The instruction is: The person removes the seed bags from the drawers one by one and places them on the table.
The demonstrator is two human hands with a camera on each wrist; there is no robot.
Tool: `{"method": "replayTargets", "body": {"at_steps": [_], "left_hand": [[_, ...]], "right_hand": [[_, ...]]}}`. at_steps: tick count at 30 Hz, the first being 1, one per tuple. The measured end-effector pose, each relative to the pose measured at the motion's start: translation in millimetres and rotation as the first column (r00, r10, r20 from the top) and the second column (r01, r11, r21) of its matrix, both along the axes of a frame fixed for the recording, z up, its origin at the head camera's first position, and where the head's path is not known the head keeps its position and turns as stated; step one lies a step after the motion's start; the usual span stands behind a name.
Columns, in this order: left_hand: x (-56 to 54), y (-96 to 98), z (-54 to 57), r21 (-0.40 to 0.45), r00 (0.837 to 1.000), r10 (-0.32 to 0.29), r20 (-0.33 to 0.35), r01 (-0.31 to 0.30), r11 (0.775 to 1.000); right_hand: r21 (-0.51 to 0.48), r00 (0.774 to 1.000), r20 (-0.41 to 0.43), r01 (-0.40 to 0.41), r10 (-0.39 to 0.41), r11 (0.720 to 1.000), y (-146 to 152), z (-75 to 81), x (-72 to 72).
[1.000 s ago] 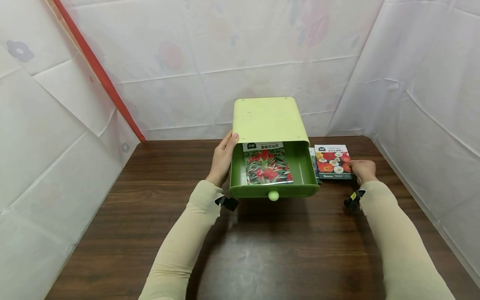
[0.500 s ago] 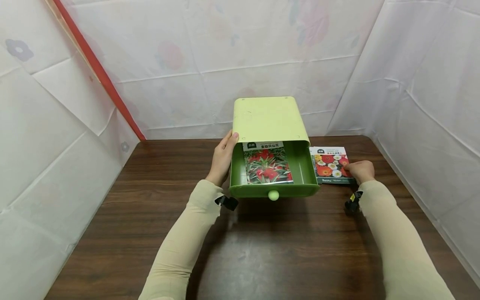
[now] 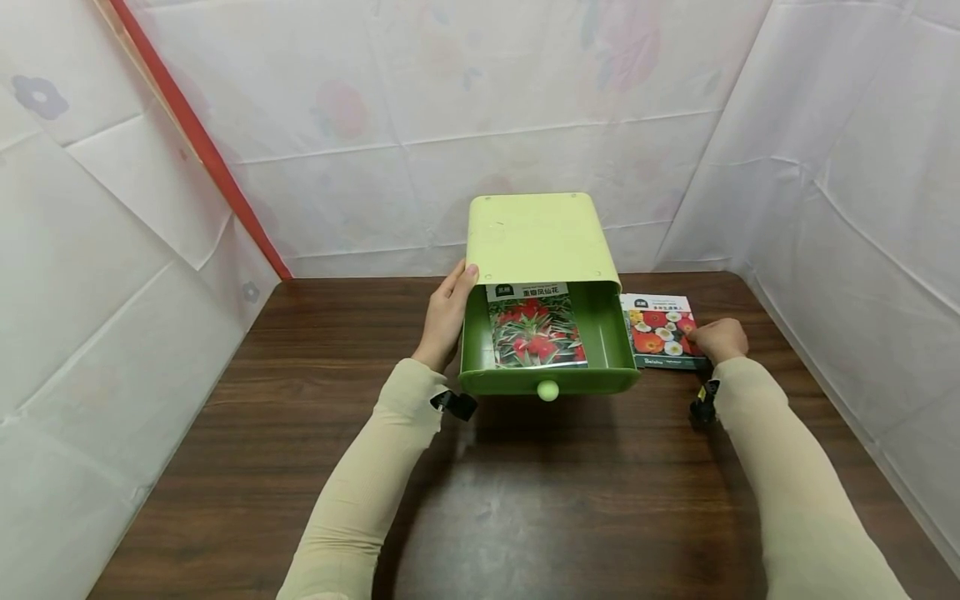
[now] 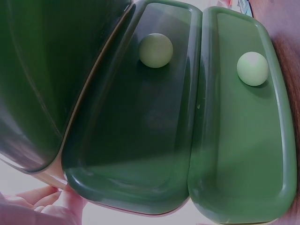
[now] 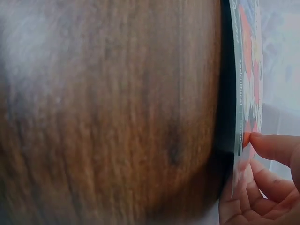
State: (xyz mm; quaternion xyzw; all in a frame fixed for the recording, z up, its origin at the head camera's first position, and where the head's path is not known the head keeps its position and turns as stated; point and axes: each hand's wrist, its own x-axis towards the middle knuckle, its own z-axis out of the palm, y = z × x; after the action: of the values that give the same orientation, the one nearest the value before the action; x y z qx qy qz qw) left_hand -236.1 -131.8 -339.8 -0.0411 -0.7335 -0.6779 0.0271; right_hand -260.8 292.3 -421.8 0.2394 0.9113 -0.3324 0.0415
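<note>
A small drawer cabinet (image 3: 540,237) with a pale lime top stands at the back of the table. Its green top drawer (image 3: 607,333) is pulled out, and a seed packet with red flowers (image 3: 536,333) lies inside. My left hand (image 3: 444,317) rests against the cabinet's left side, thumb near the top front edge. To the right of the cabinet, my right hand (image 3: 720,340) pinches a seed packet with red, white and orange flowers (image 3: 660,333) by its right edge. The right wrist view shows the thumb (image 5: 272,146) on the packet's face and the fingers behind it.
Below the pulled-out drawer, the left wrist view shows two closed drawer fronts, one dark green (image 4: 140,117) and one lighter green (image 4: 248,131), each with a round pale knob. White curtains (image 3: 450,100) enclose the dark wooden table (image 3: 337,400) at the back and sides.
My right hand has shifted slightly left and nearer with the seed packet, which now covers most of what showed beside the cabinet. The left hand, cabinet and drawer have stayed put.
</note>
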Motion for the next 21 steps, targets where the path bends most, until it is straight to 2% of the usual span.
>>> {"method": "replayTargets", "body": {"at_steps": [12, 21], "left_hand": [[0.6, 0.4, -0.6, 0.005, 1.000, -0.001, 0.001, 0.001, 1.000], [0.4, -0.3, -1.3, -0.005, 1.000, 0.000, -0.009, 0.000, 1.000]], "right_hand": [[0.051, 1.000, 0.007, 0.001, -0.001, 0.999, -1.5, -1.4, -2.5], [0.067, 0.999, -0.031, -0.017, 0.020, 0.998, -1.9, 7.1, -2.1]]}}
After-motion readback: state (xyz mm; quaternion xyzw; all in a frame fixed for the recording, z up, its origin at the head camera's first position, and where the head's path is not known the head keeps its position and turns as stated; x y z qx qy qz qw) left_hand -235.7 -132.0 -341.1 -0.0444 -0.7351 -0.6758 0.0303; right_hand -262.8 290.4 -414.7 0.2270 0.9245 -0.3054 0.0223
